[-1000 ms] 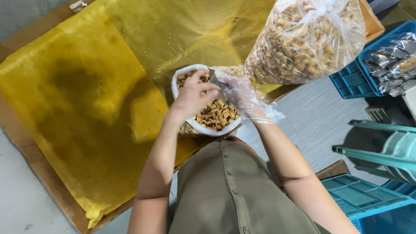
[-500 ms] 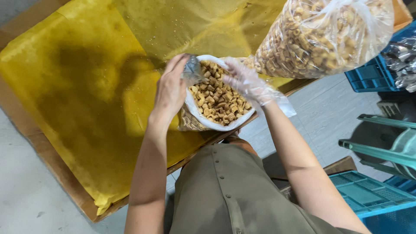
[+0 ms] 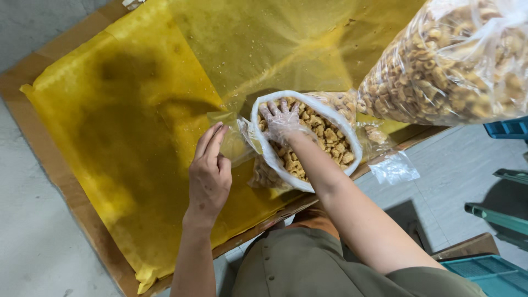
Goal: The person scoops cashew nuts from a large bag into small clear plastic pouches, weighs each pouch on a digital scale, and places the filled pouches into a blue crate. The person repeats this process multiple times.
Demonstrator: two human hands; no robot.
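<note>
Head view, looking down (close).

A big sealed snack bag (image 3: 456,60) lies on yellow sheeting (image 3: 137,126), teal crates (image 3: 489,275) beside.

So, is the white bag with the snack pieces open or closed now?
Open. The white bag has its rim rolled wide, and the gloved right hand reaches inside onto the snack pieces.

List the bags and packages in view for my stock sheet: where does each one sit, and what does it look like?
Open bag: centre of the yellow sheet, white rolled rim, full of tan snack rings; the gloved right hand is inside.
Large clear bag: upper right, bulging with the same rings.
Small clear pouch: left of the open bag, at the left hand fingertips.
Loose clear plastic: at the board's right edge.
</note>
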